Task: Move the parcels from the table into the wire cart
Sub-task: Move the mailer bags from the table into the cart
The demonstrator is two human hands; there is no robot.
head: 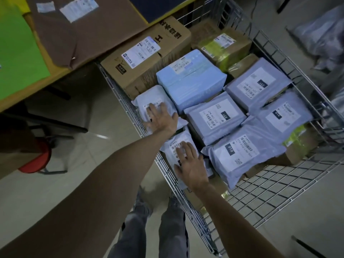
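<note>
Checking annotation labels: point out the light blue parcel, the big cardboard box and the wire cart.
light blue parcel (193, 84): head view, middle of its top face.
big cardboard box (140, 53): head view, on its white shipping label.
wire cart (270, 185): head view, bare mesh panel at lower right.

A red stool stands on the pale floor at my left, near the edge of view. Below me are my grey jeans and dark shoes; crumpled grey plastic bags lie at the far right.
</note>
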